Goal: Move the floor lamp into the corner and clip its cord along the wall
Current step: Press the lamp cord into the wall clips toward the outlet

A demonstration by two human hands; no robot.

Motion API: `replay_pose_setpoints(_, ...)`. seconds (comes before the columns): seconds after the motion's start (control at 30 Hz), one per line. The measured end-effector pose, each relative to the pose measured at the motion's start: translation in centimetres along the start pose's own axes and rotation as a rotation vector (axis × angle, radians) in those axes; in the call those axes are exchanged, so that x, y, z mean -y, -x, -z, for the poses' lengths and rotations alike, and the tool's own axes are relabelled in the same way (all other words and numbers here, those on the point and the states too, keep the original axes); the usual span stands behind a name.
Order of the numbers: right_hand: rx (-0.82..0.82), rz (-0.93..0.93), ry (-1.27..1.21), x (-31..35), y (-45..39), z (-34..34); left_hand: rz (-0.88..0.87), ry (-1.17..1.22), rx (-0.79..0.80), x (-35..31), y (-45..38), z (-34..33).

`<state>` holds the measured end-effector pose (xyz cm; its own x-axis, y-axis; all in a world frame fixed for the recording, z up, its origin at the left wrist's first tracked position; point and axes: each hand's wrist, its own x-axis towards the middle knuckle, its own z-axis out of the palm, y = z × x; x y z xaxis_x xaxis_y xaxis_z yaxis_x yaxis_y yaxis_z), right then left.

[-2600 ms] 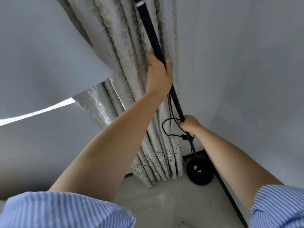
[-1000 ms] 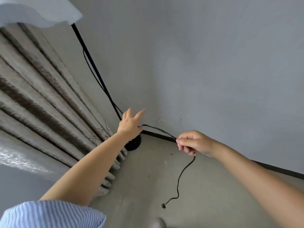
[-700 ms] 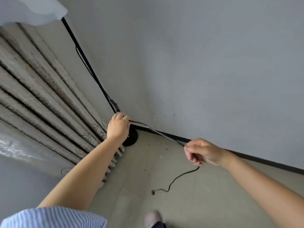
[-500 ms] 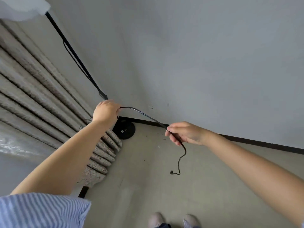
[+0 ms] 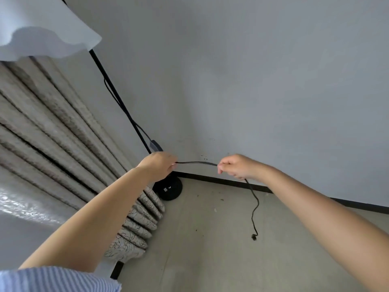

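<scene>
The floor lamp stands in the corner: a thin black pole [image 5: 117, 98], a round black base [image 5: 168, 189] on the floor and a white shade [image 5: 42, 28] at the top left. Its black cord [image 5: 196, 162] runs taut and level between my hands, in front of the wall. My left hand [image 5: 160, 165] grips the cord just below the inline switch [image 5: 155, 145]. My right hand [image 5: 237, 167] pinches it further along. Below that hand the cord hangs down loose, and its plug [image 5: 254, 237] ends near the floor.
A grey patterned curtain [image 5: 63, 148] hangs left of the lamp, bunched on the floor. The grey wall [image 5: 252, 81] meets the concrete floor [image 5: 210, 249] at a dark baseboard [image 5: 294, 193]. Small dark specks lie on the floor near the base.
Both hands have left the lamp pole and taken the cord. My hands have drawn closer together, with the cord now taut and level between them; the loose end hangs lower.
</scene>
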<state>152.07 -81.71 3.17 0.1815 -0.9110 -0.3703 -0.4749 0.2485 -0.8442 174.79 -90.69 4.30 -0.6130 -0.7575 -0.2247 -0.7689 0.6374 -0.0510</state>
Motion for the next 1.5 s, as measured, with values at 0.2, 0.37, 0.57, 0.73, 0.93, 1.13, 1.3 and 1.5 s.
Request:
replay_pose_setpoints(0.2,-0.141,-0.017,0.322,-0.4,-4.6,2.8,-0.044,0.136,0.071,2.5,-5.4,-3.0)
replay_pose_setpoints(0.37,-0.242,-0.01,0.418,-0.2,-12.8,5.1,0.08,0.543,0.134,6.3,-12.0,-3.8)
replay_pose_setpoints(0.57,-0.25,0.012,0.298,-0.8,-25.2,6.3,0.293,0.816,0.148,11.8,-20.8,-6.7)
replay_pose_setpoints(0.73,-0.286,-0.041,0.206,-3.8,-33.7,4.7,0.278,0.518,0.209,15.1,-26.3,-12.1)
replay_pose_setpoints(0.93,-0.337,-0.124,0.093,-8.9,-41.8,1.8,0.123,0.38,0.147,18.5,-32.5,-19.8)
replay_pose_setpoints(1.13,-0.385,-0.018,0.14,-12.5,-48.6,-1.8,-0.003,0.719,-0.091,20.4,-36.3,-26.7)
replay_pose_setpoints(1.3,-0.274,-0.012,0.072,-16.7,-52.9,-3.3,-0.097,0.316,-0.125,24.1,-39.3,-31.8)
replay_pose_setpoints(1.5,-0.369,0.138,0.317,-21.8,-57.9,-3.7,-0.136,-0.58,0.025,28.3,-43.2,-35.8)
